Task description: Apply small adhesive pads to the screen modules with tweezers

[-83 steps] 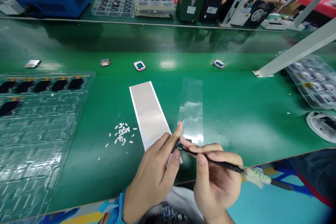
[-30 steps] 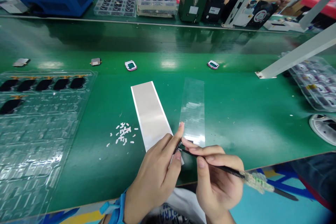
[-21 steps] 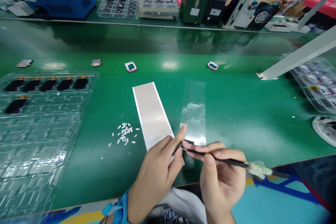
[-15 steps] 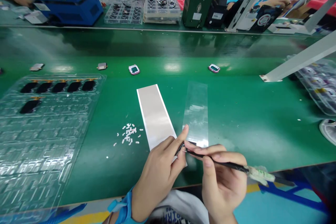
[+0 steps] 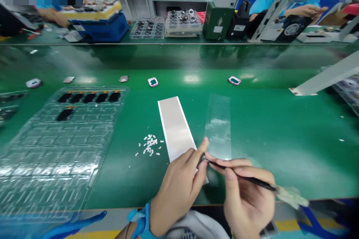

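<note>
My left hand [image 5: 179, 181] is closed in a pinch on a small dark part [image 5: 201, 161], mostly hidden by the fingers. Black tweezers [image 5: 259, 183], their back end wrapped in pale tape, are gripped in my right hand [image 5: 248, 194]. Their tip touches or nearly touches the dark part. Under my left hand lies a long beige strip with white edges [image 5: 176, 127]. Beyond my right hand is a clear film strip [image 5: 218, 127]. Small white pieces [image 5: 150, 145] are scattered left of the beige strip.
To the left, a clear plastic tray [image 5: 67, 138] carries several black screens [image 5: 89, 98]. Small watch-like casings [image 5: 153, 82] lie along the back. A white metal post [image 5: 322, 74] slants in at right. Boxes, trays and two people at work are across the bench.
The view has swung up and left, so the bench things appear farther right and slightly lower. Both hands stay together, the tweezers still at the dark part.
</note>
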`<state>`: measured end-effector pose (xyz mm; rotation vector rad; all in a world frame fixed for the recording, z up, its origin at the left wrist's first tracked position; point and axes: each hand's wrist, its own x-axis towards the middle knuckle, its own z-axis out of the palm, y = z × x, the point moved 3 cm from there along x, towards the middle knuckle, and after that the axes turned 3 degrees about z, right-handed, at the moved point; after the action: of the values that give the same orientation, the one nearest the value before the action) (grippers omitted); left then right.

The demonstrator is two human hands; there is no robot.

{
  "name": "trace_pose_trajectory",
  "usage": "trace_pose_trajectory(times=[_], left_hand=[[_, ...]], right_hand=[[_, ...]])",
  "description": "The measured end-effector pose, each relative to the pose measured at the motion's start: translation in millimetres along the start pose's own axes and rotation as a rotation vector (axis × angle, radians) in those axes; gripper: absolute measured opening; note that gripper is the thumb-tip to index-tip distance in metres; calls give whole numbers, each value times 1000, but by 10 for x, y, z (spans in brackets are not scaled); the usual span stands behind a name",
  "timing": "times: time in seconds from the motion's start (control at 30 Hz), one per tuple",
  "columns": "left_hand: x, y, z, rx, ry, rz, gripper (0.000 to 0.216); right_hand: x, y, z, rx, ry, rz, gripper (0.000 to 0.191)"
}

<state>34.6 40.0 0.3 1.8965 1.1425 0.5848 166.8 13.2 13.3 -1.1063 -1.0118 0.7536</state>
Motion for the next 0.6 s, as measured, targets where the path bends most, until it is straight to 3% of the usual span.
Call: trace_pose_trajectory(times=[0.1, 0.23, 0.33, 0.4, 0.5, 0.6], left_hand=[[-66, 135, -280, 130, 55, 19, 35], [-59, 258, -1009, 278, 322, -48, 8], [314, 162, -1603, 382, 485, -41, 7], [765, -52, -1843, 397, 426, -81, 9], [1508, -486, -1864, 360, 294, -219, 16], [2093, -842, -1541, 367, 179, -271, 18]], right_hand=[[134, -33, -101, 19, 107, -38, 25], [320, 9, -250, -27, 158, -103, 27], [383, 130, -300, -50, 126, -51, 25], [384, 197, -292, -57, 117, -11, 24], [356, 255, -277, -80, 161, -5, 24], [321, 389, -361, -92, 206, -16, 25]])
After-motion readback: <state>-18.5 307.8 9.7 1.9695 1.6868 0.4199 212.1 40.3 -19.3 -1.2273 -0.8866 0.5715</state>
